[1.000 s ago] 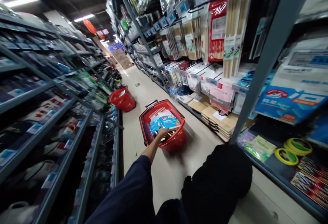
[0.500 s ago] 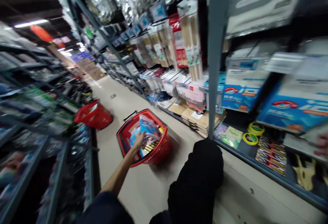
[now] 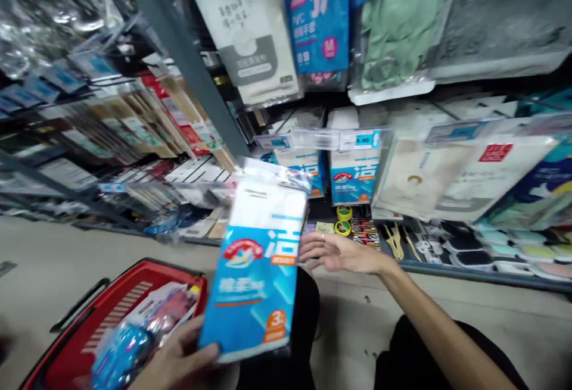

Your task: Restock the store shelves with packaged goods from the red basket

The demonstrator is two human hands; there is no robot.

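A flat blue-and-white packet (image 3: 257, 283) with a clear top flap is tilted in front of me, its printed front facing me. My left hand (image 3: 185, 348) grips its lower left corner, thumb on the front. Close to the packet's right edge is my right hand (image 3: 342, 253), fingers stretched out and holding nothing; whether the fingertips touch the edge I cannot tell. Below left stands a red shopping basket (image 3: 111, 300) holding several wrapped goods, among them a shiny blue package (image 3: 123, 348). Similar blue-and-white packets (image 3: 353, 178) hang on the shelf behind.
A grey shelf post (image 3: 192, 62) rises between the racks. Glove packs (image 3: 393, 39) and pale cloth packs (image 3: 473, 175) hang on the right. Yellow tape rolls (image 3: 343, 227) and brushes (image 3: 395, 241) lie on the bottom shelf. Wooden utensils (image 3: 147, 122) hang at left.
My left hand has left the goods in the basket and now holds the blue-and-white packet. My right hand has come into the middle. The view has turned right towards the shelf.
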